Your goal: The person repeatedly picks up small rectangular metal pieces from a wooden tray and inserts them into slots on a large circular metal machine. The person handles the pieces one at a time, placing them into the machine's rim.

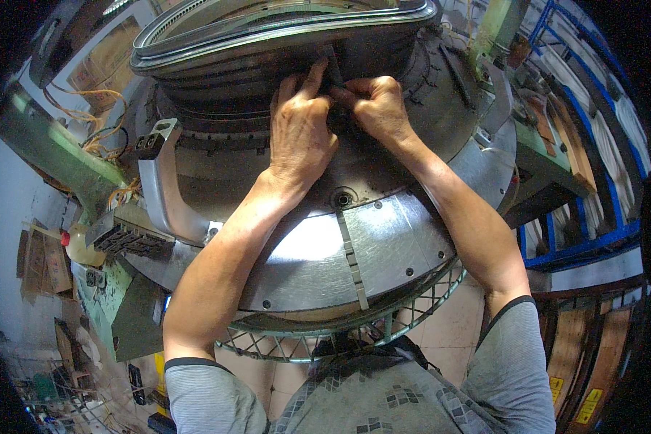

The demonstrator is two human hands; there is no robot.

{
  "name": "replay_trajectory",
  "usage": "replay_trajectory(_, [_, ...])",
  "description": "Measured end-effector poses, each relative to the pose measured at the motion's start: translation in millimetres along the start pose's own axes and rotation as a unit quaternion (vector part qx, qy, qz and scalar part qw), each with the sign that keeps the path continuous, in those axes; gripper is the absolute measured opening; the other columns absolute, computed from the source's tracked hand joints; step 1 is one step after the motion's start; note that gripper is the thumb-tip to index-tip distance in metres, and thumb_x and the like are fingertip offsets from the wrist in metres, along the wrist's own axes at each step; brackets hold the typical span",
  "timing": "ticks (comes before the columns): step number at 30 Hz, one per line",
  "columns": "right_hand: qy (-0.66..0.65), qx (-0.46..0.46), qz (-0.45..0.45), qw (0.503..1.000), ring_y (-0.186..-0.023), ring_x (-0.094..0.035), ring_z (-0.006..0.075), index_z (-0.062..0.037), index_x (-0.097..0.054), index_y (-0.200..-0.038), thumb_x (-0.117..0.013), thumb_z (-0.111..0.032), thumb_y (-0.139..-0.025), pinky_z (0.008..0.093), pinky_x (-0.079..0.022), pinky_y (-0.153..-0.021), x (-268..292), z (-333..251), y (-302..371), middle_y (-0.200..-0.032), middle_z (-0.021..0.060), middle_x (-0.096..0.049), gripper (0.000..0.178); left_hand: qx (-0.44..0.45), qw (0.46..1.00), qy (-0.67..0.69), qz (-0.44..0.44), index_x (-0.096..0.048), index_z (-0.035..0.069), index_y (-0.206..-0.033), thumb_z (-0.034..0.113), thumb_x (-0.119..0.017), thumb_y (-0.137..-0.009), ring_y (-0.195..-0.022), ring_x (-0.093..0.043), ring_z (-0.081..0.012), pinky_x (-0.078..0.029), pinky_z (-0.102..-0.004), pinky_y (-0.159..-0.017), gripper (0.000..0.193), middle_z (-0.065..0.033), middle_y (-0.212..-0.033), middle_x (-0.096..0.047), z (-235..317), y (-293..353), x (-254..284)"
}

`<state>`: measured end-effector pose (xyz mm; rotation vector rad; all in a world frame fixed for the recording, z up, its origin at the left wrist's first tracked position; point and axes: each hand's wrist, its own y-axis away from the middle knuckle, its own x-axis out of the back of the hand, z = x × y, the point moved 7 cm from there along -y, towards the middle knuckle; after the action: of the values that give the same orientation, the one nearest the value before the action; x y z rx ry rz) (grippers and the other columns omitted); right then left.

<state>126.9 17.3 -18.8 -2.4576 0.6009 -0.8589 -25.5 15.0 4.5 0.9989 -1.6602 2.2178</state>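
Note:
Both hands work close together at the dark side wall of a large round machine (217,90), which looks like a circular knitting machine. My left hand (301,126) has bent fingers, with its index finger reaching up against a dark flat strip (330,64). What its other fingers grip, if anything, is hidden behind the hand. My right hand (380,108) is closed in a pinch at the strip's lower end. Below the hands runs a wide polished metal ring (304,249) with a round hole fitting (343,198) and several screws.
A curved metal bracket (160,181) rises left of my left forearm. Green machine arms (65,148) stand on both sides, with loose orange wires (98,119) at the left. A green lattice guard rail (307,347) curves before my body. A blue rack (593,242) stands at the right.

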Motion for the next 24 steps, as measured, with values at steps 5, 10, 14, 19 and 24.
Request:
replay_trajectory(5, [0.007,-0.006,0.003,1.000,-0.075,-0.074,0.0263,-0.0026,-0.078,-0.092,-0.060,-0.007,-0.071,0.0365,-0.058,-0.075,1,-1,0,-0.085,0.0203,-0.074,0.028,-0.002,1.000,-0.008,0.003,-0.074,-0.003,-0.090,-0.002,-0.072,-0.054,-0.114,-0.056,-0.0401,-0.047,-0.0456,-0.102,0.036,-0.0199,-0.145,-0.051,1,0,0])
replay_trajectory(10, [-0.003,0.029,0.022,0.999,-0.058,-0.052,0.0044,-0.0005,-0.078,-0.089,-0.074,-0.016,-0.087,0.0275,-0.044,-0.052,2,-5,1,-0.060,0.0027,-0.066,0.016,0.006,1.000,0.004,-0.016,-0.072,-0.003,-0.089,-0.004,-0.071,-0.054,-0.122,-0.051,-0.0490,-0.047,-0.0473,-0.105,0.035,-0.0238,-0.153,-0.041,-1,-1,-2])
replay_trajectory(14, [0.001,0.026,0.021,0.999,-0.062,-0.057,0.0054,-0.0012,-0.078,-0.091,-0.074,-0.016,-0.086,0.0277,-0.048,-0.057,0,0,0,-0.067,0.0058,-0.071,0.016,0.003,1.000,-0.014,-0.004,-0.074,-0.002,-0.088,-0.002,-0.072,-0.056,-0.115,-0.055,-0.0402,-0.047,-0.0459,-0.103,0.032,-0.0179,-0.147,-0.050,1,-1,-2])
replay_trajectory(19, [0.034,0.024,0.025,0.999,-0.068,-0.062,0.0071,-0.0018,-0.078,-0.093,-0.075,-0.016,-0.086,0.0285,-0.052,-0.064,0,5,-2,-0.077,0.0097,-0.076,0.016,0.001,1.000,-0.019,-0.014,-0.074,-0.002,-0.086,-0.001,-0.074,-0.055,-0.116,-0.053,-0.0401,-0.047,-0.0467,-0.103,0.031,-0.0156,-0.151,-0.047,0,0,-4])
replay_trajectory(24, [0.024,0.014,0.022,0.999,-0.067,-0.061,0.0069,-0.0015,-0.078,-0.094,-0.074,-0.016,-0.086,0.0286,-0.051,-0.063,1,4,-1,-0.076,0.0093,-0.075,0.017,-0.004,1.000,-0.013,-0.025,-0.074,-0.002,-0.087,-0.001,-0.074,-0.055,-0.121,-0.051,-0.0427,-0.043,-0.0483,-0.106,0.032,-0.0171,-0.153,-0.043,0,-1,-5])
